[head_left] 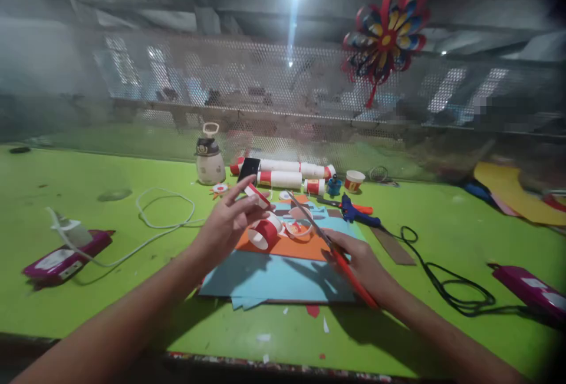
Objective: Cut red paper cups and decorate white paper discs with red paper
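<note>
My left hand (229,214) pinches a small red and white paper strip (257,196), which looks cut from a paper cup. In my right hand (360,263) is a pair of scissors (344,266) with red handles, its blades pointing up and left toward the strip but apart from it. Below the hands, a red and white paper cup piece (265,230) lies on its side on orange paper (305,249). Beside it sits a ring-like cut cup piece (300,223). Light blue sheets (283,281) are stacked under these.
A blue glue gun (357,213) lies to the right, its black cord running to a purple power strip (530,292). Stacked paper cups (280,180), a phone (249,170) and a bottle (210,163) stand or lie behind. A white cable (154,236) crosses the left side.
</note>
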Demonstrator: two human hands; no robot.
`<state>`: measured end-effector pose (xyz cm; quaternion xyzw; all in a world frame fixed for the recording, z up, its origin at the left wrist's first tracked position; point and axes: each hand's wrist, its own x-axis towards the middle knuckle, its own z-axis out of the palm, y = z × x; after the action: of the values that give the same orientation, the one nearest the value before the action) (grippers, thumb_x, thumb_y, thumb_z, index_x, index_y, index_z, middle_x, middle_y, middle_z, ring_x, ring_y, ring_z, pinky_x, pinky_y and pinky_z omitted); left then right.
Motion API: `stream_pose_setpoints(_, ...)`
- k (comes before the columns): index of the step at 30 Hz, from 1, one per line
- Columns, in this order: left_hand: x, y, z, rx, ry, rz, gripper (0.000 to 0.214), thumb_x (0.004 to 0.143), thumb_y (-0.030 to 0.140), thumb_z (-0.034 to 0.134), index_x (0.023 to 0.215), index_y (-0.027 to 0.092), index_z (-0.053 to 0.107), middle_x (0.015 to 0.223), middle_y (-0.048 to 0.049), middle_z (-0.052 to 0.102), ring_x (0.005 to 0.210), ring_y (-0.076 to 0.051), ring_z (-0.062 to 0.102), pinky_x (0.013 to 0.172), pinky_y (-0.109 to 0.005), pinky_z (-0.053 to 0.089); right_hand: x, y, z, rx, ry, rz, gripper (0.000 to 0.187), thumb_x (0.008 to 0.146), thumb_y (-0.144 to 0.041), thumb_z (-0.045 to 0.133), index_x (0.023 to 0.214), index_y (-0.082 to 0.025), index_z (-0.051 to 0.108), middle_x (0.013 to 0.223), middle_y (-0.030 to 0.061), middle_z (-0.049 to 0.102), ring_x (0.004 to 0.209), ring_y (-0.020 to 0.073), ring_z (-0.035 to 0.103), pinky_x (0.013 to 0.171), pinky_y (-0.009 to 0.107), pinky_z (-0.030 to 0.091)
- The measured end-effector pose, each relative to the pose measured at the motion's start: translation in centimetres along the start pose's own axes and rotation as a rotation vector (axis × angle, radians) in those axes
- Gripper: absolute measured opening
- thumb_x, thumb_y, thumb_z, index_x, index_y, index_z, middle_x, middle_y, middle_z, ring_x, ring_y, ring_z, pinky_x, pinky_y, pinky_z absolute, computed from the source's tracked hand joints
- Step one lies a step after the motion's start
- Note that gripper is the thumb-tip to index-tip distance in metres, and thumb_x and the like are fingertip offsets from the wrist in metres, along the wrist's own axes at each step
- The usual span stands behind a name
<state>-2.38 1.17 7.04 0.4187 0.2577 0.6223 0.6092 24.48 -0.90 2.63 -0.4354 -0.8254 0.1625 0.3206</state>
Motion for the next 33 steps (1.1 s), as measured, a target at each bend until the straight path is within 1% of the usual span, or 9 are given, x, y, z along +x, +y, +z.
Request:
stream_pose_setpoints(3,-0.6,0.1,1.0,-0.058,-0.004,-0.092,0.065,0.081,0.014,0.069,0.141,0.016,0.045,0.094,-0.0084,0.074,0.081,-0.015,0.071,0.079,-0.025,0.054,0.1,-1.0,-0.9,0.007,-0.008,-0.045,0.031,0.090,-0.021,0.048,0.117,-0.013,0.062,0.090,0.0069,0.072,0.078,0.0206,0.067,0.070,0.032,0.055)
stream_pose_setpoints(5,-0.7,0.1,1.2,-0.090,-0.027,-0.122,0.065,0.082,0.014,0.068,0.143,0.015,0.044,0.094,-0.0088,0.074,0.083,-0.016,0.071,0.077,-0.024,0.055,0.0,-1.5,-1.2,0.016,-0.026,-0.083,0.031,0.088,-0.017,0.047,0.116,-0.016,0.061,0.082,0.0029,0.068,0.069,0.0174,0.064,0.063,0.028,0.053)
stream_pose_setpoints(8,-0.7,0.4,1.2,-0.111,-0.083,-0.146,0.063,0.085,0.013,0.064,0.144,0.014,0.043,0.098,-0.0109,0.074,0.086,-0.017,0.071,0.077,-0.025,0.055,-0.2,-2.2,-1.4,0.027,-0.075,-0.110,0.034,0.088,-0.015,0.047,0.120,-0.022,0.058,0.086,0.0014,0.065,0.074,0.0170,0.061,0.068,0.029,0.052)
stream_pose_setpoints(13,-0.7,0.3,1.3,-0.075,-0.109,-0.191,0.051,0.089,0.020,0.061,0.139,0.015,0.049,0.107,-0.0130,0.073,0.090,-0.020,0.071,0.077,-0.027,0.057,-0.1,-2.4,-1.5,-0.018,-0.091,-0.021,0.039,0.092,-0.012,0.045,0.128,-0.024,0.052,0.110,0.0081,0.062,0.101,0.0232,0.059,0.087,0.039,0.048)
stream_pose_setpoints(17,-0.9,-0.9,1.1,-0.093,-0.105,-0.253,0.044,0.092,0.026,0.058,0.134,0.017,0.055,0.109,-0.0122,0.072,0.094,-0.021,0.070,0.076,-0.027,0.056,-0.3,-2.1,-1.1,-0.058,-0.158,0.014,0.030,0.093,-0.011,0.045,0.118,-0.024,0.054,0.103,0.0070,0.060,0.092,0.0217,0.059,0.081,0.037,0.049)
stream_pose_setpoints(21,-1.0,-1.7,0.6,-0.073,-0.092,-0.283,0.040,0.092,0.026,0.058,0.131,0.019,0.059,0.107,-0.0109,0.072,0.095,-0.019,0.068,0.076,-0.026,0.054,-0.5,-2.1,-0.5,-0.120,-0.184,0.049,0.019,0.097,-0.024,0.049,0.115,-0.024,0.054,0.099,0.0066,0.058,0.085,0.0217,0.060,0.076,0.038,0.050)
stream_pose_setpoints(24,-0.7,-1.8,0.4,-0.042,-0.067,-0.293,0.041,0.091,0.027,0.059,0.131,0.020,0.059,0.108,-0.0107,0.072,0.094,-0.020,0.067,0.075,-0.027,0.054,-0.4,-2.1,-0.3,-0.161,-0.180,0.056,0.020,0.096,-0.033,0.053,0.114,-0.024,0.056,0.095,0.0063,0.059,0.081,0.0222,0.060,0.071,0.037,0.051)
stream_pose_setpoints(27,-0.4,-1.8,0.2,-0.004,-0.023,-0.300,0.045,0.089,0.029,0.062,0.133,0.021,0.058,0.111,-0.0108,0.072,0.094,-0.020,0.066,0.075,-0.028,0.053,-0.2,-2.0,-0.1,-0.186,-0.178,0.060,0.019,0.094,-0.035,0.055,0.107,-0.023,0.060,0.094,0.0072,0.061,0.082,0.0232,0.061,0.070,0.037,0.052)
stream_pose_setpoints(33,-0.4,-2.5,-0.3,0.111,0.033,-0.307,0.049,0.084,0.030,0.070,0.131,0.024,0.059,0.115,-0.0086,0.071,0.087,-0.017,0.067,0.076,-0.027,0.052,-0.2,-1.2,0.6,-0.170,-0.246,0.130,0.023,0.095,-0.042,0.053,0.101,-0.021,0.060,0.092,0.0075,0.060,0.080,0.0245,0.061,0.069,0.042,0.053)
